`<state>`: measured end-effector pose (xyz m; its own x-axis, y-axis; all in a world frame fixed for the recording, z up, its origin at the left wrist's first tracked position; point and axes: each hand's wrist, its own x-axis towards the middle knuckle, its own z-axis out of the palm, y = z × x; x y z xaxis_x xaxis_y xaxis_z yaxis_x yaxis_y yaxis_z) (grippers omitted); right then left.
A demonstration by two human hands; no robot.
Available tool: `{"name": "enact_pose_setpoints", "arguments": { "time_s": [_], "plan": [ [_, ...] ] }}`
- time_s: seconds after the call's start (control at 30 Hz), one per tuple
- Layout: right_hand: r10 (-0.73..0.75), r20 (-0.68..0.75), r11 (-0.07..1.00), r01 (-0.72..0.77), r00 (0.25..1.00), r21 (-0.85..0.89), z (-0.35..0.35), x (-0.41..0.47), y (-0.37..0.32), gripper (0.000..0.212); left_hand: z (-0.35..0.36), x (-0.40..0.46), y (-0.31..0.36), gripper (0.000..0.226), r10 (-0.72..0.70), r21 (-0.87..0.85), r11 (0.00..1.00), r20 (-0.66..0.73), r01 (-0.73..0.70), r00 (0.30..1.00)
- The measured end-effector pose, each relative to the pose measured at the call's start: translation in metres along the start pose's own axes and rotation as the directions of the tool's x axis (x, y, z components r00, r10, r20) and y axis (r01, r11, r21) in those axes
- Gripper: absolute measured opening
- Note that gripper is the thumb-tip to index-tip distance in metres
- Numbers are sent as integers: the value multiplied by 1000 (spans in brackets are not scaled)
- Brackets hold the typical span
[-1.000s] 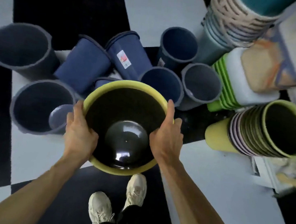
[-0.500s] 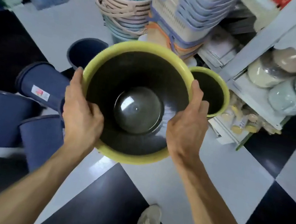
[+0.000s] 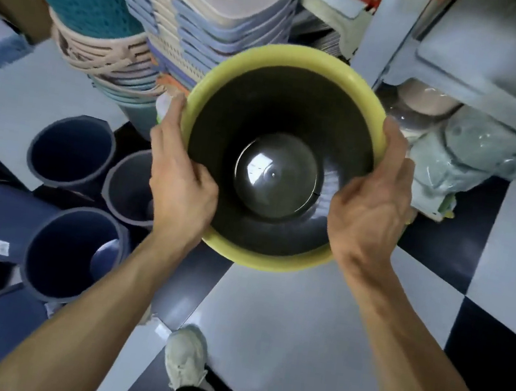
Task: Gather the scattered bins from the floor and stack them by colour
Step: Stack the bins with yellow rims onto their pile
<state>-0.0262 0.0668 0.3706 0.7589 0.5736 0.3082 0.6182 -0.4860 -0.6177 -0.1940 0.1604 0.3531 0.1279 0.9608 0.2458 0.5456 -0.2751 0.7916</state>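
Yellow-green bin (image 3: 292, 60) held mouth-up above the checkered floor (image 3: 300, 315), left hand (image 3: 183, 182) and right hand (image 3: 369, 210) gripping opposite rim edges, probably to keep it level for stacking; blue bins (image 3: 68, 252) lie at floor's left edge.

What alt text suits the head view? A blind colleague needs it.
Both hands, left hand and right hand, grip a yellow bin by its rim above a checkered floor. Blue bins lie scattered at left; stacked baskets stand behind.
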Motion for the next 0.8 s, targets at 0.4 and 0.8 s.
{"name": "enact_pose_setpoints", "arguments": {
  "time_s": [0.4,0.8],
  "plan": [
    [141,151,985,-123,978,-124,117,44,63,67,113,69,-75,85,-126,180,982,347,65,929],
    [465,570,840,-135,677,-525,159,63,113,100,157,91,-123,95,-380,558,825,664,-89,644]
  ]
}}
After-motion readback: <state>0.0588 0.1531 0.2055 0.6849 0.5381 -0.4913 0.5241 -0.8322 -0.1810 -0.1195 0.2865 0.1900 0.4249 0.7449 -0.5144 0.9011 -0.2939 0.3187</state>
